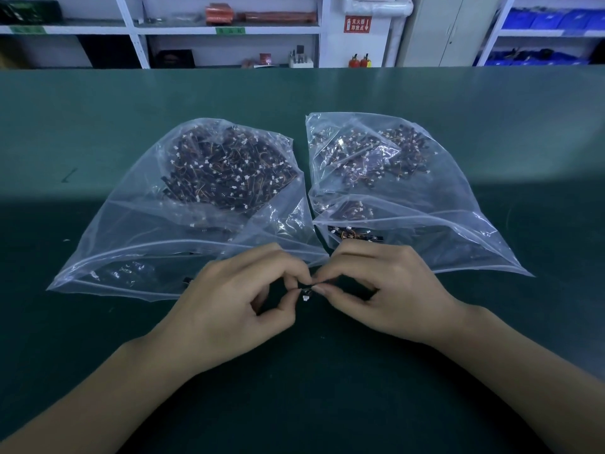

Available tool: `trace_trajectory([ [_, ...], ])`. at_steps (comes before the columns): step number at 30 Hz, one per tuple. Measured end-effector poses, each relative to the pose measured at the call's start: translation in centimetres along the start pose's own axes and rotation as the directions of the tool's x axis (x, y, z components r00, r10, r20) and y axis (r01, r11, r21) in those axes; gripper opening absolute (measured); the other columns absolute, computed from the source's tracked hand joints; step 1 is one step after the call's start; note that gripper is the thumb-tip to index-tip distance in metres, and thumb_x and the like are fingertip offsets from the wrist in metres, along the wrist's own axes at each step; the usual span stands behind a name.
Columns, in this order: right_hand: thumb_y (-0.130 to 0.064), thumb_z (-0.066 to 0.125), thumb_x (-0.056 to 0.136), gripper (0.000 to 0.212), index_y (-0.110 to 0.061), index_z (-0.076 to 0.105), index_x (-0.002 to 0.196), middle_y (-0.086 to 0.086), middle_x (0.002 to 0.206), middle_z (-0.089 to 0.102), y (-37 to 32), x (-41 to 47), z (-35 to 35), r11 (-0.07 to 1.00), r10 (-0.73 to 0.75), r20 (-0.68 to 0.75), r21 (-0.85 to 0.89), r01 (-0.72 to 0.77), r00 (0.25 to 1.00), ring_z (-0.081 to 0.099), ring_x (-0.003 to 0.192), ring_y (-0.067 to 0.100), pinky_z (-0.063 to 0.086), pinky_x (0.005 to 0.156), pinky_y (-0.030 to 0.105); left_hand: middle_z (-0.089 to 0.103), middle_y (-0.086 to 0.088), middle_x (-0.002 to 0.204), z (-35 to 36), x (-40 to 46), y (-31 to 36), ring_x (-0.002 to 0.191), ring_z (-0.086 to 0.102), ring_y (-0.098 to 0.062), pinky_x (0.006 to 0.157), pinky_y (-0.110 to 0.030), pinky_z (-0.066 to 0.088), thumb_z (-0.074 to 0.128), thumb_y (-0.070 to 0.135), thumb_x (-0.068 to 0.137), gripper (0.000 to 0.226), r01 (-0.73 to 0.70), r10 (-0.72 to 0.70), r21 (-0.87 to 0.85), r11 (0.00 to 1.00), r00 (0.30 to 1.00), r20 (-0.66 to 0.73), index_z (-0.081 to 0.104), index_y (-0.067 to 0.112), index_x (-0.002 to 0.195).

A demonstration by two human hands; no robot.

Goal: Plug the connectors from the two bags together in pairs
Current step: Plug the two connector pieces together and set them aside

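I have two clear plastic bags in front of me on the green table (98, 103), and both of my hands are busy with one small pair of connectors (307, 291) between them. My left hand (235, 309) has its thumb and forefinger curled into a pinch on one end of that pair, the other fingers folded loosely behind; my right hand (386, 290) does the same from the other side, thumb and forefinger closed on the other end. The fingertips of both hands nearly meet, and the little white housing shows just below them, right where the two pinches come together; I cannot tell whether the two halves are fully seated. The left bag (183, 204) lies just beyond my left hand, its open mouth toward me and its near edge touching or almost touching my knuckles; it holds a dense heap of dark wired pieces with white plugs, too many to count, piled mostly in the far half. The right bag (402, 191) lies just beyond my right hand, its mouth also toward me, and it holds a thinner scatter of the same sort of dark pieces and white plugs, spread across the far half with a few close to the opening beside my right knuckles. The two bags touch each other along their inner edges, directly beyond the gap between my hands
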State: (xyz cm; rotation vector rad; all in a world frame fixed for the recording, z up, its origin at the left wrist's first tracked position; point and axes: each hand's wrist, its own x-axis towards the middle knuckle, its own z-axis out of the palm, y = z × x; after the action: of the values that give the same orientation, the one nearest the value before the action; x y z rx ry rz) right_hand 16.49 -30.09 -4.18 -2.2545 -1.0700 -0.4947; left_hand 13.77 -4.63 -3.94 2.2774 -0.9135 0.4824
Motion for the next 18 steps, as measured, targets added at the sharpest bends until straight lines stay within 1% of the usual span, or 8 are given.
trace_trajectory([
  [2,-0.029,0.074,0.100,0.009,-0.025,0.080,0.107,-0.013,0.096,0.068,0.11,0.00,0.05,0.999,0.040,0.014,-0.005,-0.040,0.999,0.053,0.076,-0.006,0.053,0.060,0.034,0.059,0.022,0.101,0.04,-0.02,-0.12,0.060,0.050,-0.004,0.060,-0.011,0.039,0.072,0.017,0.092,0.020,-0.007,0.007,0.003,1.000,0.998,-0.061,0.067,0.030,0.107],
  [5,-0.030,0.076,0.099,0.010,-0.026,0.080,0.108,-0.015,0.095,0.067,0.22,-0.01,0.15,0.998,0.068,0.016,-0.001,-0.068,0.998,0.048,0.073,-0.014,0.044,0.059,0.023,0.061,0.019,0.102,0.05,0.00,-0.17,0.061,0.050,-0.005,0.063,-0.010,0.038,0.074,0.010,0.092,0.020,-0.015,0.014,-0.005,1.000,0.993,-0.118,0.069,0.025,0.103],
  [7,-0.026,0.077,0.099,0.007,-0.024,0.080,0.104,-0.016,0.093,0.065,0.27,0.00,0.25,0.998,0.056,0.006,-0.002,-0.056,0.998,0.047,0.071,-0.016,0.036,0.062,0.016,0.061,0.020,0.103,0.02,0.05,-0.10,0.061,0.051,-0.006,0.065,-0.009,0.038,0.073,0.011,0.094,0.018,-0.027,0.025,-0.014,1.000,0.989,-0.148,0.068,0.025,0.103],
  [10,-0.019,0.077,0.098,0.004,-0.019,0.079,0.100,-0.013,0.092,0.065,0.35,-0.12,0.33,0.999,0.041,-0.023,0.027,-0.041,0.999,0.048,0.070,-0.015,0.031,0.066,0.010,0.061,0.021,0.106,0.04,0.12,-0.02,0.063,0.052,-0.007,0.065,-0.011,0.039,0.071,0.015,0.098,0.014,-0.042,0.039,-0.014,0.999,0.985,-0.169,0.067,0.026,0.105],
  [12,-0.017,0.076,0.099,0.003,-0.018,0.079,0.100,-0.012,0.093,0.065,0.41,-0.16,0.28,0.998,0.034,-0.041,0.047,-0.032,0.999,0.048,0.071,-0.015,0.031,0.067,0.009,0.061,0.024,0.110,0.01,0.16,0.05,0.064,0.054,-0.005,0.063,-0.012,0.040,0.071,0.020,0.099,0.013,-0.024,0.022,-0.009,1.000,0.986,-0.168,0.068,0.028,0.110],
  [14,-0.018,0.075,0.099,0.004,-0.017,0.079,0.101,-0.011,0.094,0.065,0.48,-0.19,0.25,0.999,0.024,-0.047,0.047,-0.022,0.999,0.048,0.072,-0.015,0.032,0.067,0.010,0.061,0.027,0.112,-0.03,0.22,0.14,0.068,0.055,0.004,0.064,-0.011,0.041,0.073,0.028,0.099,0.015,-0.003,0.005,0.016,1.000,0.990,-0.143,0.070,0.029,0.113],
  [16,-0.019,0.074,0.100,0.005,-0.018,0.079,0.102,-0.010,0.095,0.067,0.56,-0.21,0.28,0.999,-0.001,-0.033,0.035,0.002,0.999,0.047,0.072,-0.015,0.033,0.068,0.011,0.065,0.022,0.109,0.03,0.22,0.10,0.077,0.052,0.016,0.066,-0.011,0.042,0.075,0.028,0.099,0.011,-0.010,0.015,0.043,0.999,0.993,-0.116,0.075,0.025,0.109],
  [18,-0.020,0.073,0.101,0.007,-0.017,0.079,0.103,-0.009,0.094,0.067,0.61,-0.28,0.37,0.999,-0.023,-0.020,0.038,0.024,1.000,0.046,0.072,-0.014,0.036,0.068,0.013,0.068,0.016,0.104,0.02,0.26,0.00,0.077,0.052,0.014,0.061,-0.018,0.046,0.076,0.028,0.100,0.008,-0.021,0.027,0.048,0.999,0.993,-0.119,0.079,0.021,0.102],
])
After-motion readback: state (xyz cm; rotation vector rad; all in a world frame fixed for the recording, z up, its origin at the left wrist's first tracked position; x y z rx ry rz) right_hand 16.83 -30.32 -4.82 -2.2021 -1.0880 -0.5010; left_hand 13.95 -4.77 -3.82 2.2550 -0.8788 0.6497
